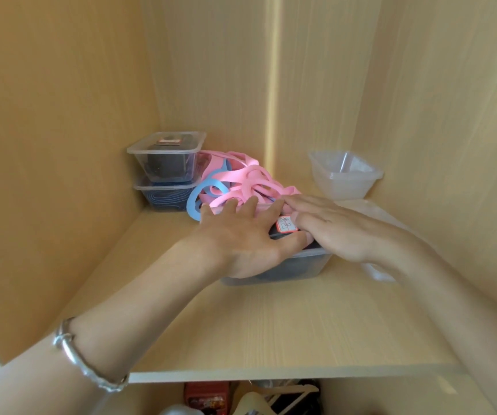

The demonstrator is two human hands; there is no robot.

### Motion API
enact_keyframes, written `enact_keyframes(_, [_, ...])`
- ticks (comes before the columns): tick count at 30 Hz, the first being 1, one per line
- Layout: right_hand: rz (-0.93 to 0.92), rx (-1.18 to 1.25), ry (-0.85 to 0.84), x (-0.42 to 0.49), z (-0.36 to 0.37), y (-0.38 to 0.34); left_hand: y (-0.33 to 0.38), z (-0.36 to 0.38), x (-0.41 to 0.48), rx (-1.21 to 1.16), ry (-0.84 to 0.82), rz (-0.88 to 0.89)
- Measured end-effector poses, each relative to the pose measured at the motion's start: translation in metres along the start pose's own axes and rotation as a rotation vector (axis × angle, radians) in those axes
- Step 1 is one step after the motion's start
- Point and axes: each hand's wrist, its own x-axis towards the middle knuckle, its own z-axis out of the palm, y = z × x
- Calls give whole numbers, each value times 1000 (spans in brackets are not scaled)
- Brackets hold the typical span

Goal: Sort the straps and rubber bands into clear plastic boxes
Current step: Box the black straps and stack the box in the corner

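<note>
Item 1, front box (301,266): clear plastic, mid-shelf, dark contents hard to make out. Its top is mostly hidden under both hands; a red-edged label (286,225) shows between them (writing illegible).
Item 2, left hand (241,235): grip flat and spread, fingers straight, pressing on the box top, holding nothing. Right hand (331,226): likewise.
Item 3, clear plastic (380,272) right of the box, half hidden by the right forearm; lids or a sheet, cannot tell.
Item 4, pink bands (250,178) and blue bands (211,182): loose heap just behind the front box.
Item 5, upper box (166,157) on lower box (163,196): lidded, back left corner, beside the heap.
Item 6, nested empty boxes (346,175): back right, apart from the heap.
Item 7, shelf (271,324): pale wood grain, bare from the front box to its front edge. Cabinet walls (47,145) close in left, back and right.
Item 8, clutter (241,396) below the shelf: cut off, indistinct.
Item 9, silver bracelet (85,360): on the left wrist
</note>
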Motion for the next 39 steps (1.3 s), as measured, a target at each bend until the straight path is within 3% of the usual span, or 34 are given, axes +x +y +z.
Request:
enact_keyframes(5, [-2, -115, 3, 2, 3, 3, -2, 2, -1, -5, 5, 33])
enact_keyframes(9, [-23, -168, -9, -2, 1, -4, -6, -7, -7, -149, 72, 127])
enact_keyframes(15, [-27, -138, -35, -13, -2, -11, -7, -16, -20, 97, -160, 102])
enact_keyframes(26, [-135, 10, 69, -15, 7, -12, -10, -7, -43, 71, -90, 108])
enact_keyframes(30, [-184, -62, 49, -5, 14, -26, -13, -14, -68, 133, -138, 33])
enact_keyframes(35, [-206, -248, 379, 31, 45, -60, -29, -22, -94, 227, -95, -215])
enact_keyframes(39, [-302, -339, 433, 54, 59, -76, -53, -18, -75, 137, -31, -411])
